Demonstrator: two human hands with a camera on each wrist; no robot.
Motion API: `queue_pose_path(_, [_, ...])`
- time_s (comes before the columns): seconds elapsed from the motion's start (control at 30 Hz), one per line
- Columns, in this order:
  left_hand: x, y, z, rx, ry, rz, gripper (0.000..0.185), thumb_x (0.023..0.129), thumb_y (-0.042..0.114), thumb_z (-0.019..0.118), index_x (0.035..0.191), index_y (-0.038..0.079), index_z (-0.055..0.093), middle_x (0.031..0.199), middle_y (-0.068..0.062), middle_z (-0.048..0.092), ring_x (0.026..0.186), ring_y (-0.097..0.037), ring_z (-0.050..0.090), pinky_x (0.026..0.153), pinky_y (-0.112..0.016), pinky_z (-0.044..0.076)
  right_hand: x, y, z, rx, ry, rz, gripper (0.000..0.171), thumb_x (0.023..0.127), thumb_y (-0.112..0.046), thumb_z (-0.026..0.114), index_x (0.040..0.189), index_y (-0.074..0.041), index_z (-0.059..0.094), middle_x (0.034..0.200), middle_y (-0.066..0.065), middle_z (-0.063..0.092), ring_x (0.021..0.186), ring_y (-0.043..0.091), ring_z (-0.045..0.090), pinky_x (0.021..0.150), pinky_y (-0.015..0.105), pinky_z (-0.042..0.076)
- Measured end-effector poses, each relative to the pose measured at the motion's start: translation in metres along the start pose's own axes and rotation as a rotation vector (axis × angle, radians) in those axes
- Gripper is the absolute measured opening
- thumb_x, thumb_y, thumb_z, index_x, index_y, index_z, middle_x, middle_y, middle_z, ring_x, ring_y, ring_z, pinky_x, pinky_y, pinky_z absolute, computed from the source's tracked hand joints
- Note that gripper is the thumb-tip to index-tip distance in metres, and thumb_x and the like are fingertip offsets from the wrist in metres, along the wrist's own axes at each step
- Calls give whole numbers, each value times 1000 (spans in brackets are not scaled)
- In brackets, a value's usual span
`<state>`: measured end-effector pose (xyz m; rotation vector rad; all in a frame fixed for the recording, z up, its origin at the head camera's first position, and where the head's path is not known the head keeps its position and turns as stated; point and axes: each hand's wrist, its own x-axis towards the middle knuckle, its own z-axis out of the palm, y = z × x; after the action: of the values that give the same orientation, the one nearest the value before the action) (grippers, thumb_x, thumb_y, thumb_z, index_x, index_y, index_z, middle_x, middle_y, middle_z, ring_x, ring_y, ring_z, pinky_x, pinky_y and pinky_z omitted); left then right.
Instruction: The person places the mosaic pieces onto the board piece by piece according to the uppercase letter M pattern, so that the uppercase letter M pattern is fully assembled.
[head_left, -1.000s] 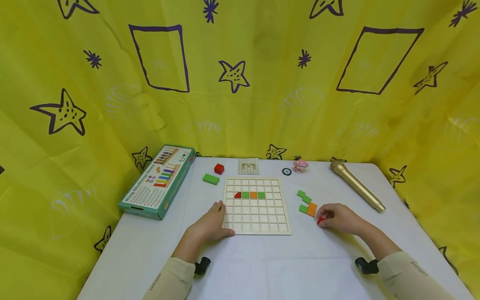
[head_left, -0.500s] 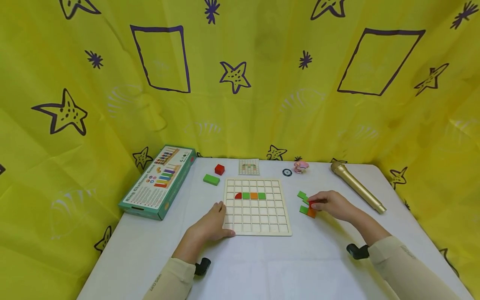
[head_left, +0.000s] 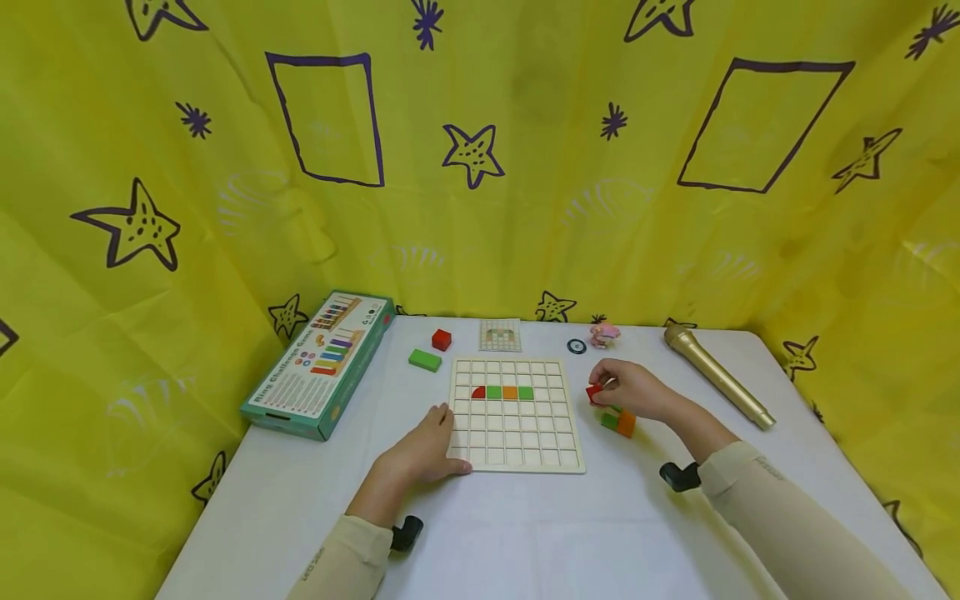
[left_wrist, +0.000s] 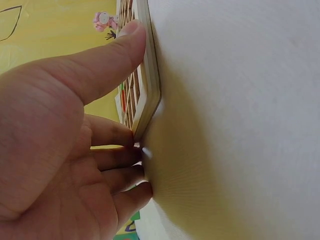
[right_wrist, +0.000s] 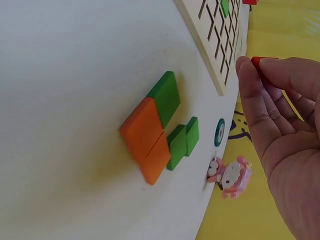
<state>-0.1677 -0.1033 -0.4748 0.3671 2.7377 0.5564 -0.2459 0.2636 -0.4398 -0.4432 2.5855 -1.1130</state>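
Observation:
A pale wooden grid board (head_left: 517, 435) lies mid-table. Across one row sit a red quarter-round tile (head_left: 478, 392), a green tile (head_left: 493, 392), an orange tile (head_left: 510, 392) and another green tile (head_left: 526, 392). My left hand (head_left: 422, 448) rests at the board's near left corner; in the left wrist view its thumb (left_wrist: 112, 62) lies over the edge and the extended fingers touch the side. My right hand (head_left: 633, 390) pinches a small red tile (head_left: 593, 393) between thumb and fingertips, raised off the table to the right of the board. The fingers hide part of its outline.
Below the right hand lie orange tiles (right_wrist: 145, 132) and several green tiles (right_wrist: 167, 97). Behind the board are a pattern card (head_left: 500, 335), a red cube (head_left: 442, 339), a green block (head_left: 425, 360), a round disc (head_left: 576, 347) and a pink figurine (head_left: 604, 335). A game box (head_left: 318, 367) and gold microphone (head_left: 716, 375) flank these.
My right hand has lifted the red tile from the table's right side and carried it left and away from me, past the loose tiles. The left hand stays at the board's corner.

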Motion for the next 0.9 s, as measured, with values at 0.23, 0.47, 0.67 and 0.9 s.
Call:
queue_pose_path(0.23, [0,1,-1,9,-1,-10,104,83,45,81,154,-9,27,162,-23,24,150,-36,22,117,-45,31,17,-9,2,-62,-24,-70,16,92,-3,71,108,-1,68,97,6,67,87,21,59,79,31,54])
queue_pose_path(0.47, [1,0,2,8,2,-16,105,82,45,82,154,-9,27,162,-23,24,150,-36,23,116,-45,31,36,-11,9,-84,-70,-87,23,96,-1,65,118,0,72,108,9,71,88,20,59,79,29,53])
queue_pose_path(0.67, [1,-1,3,7,3,-9,105,82,45,82,154,-9,28,162,-23,24,150,-36,22,117,-45,31,50,-17,17,-128,-97,-94,22,94,1,68,116,1,64,100,7,66,90,21,57,83,35,52])
queue_pose_path(0.9, [1,0,3,7,2,-10,105,82,46,81,154,-9,27,162,-23,24,150,-36,22,117,-45,31,62,-20,24,-149,-96,-100,8,93,-4,72,98,-7,66,91,2,65,85,20,56,77,31,51])
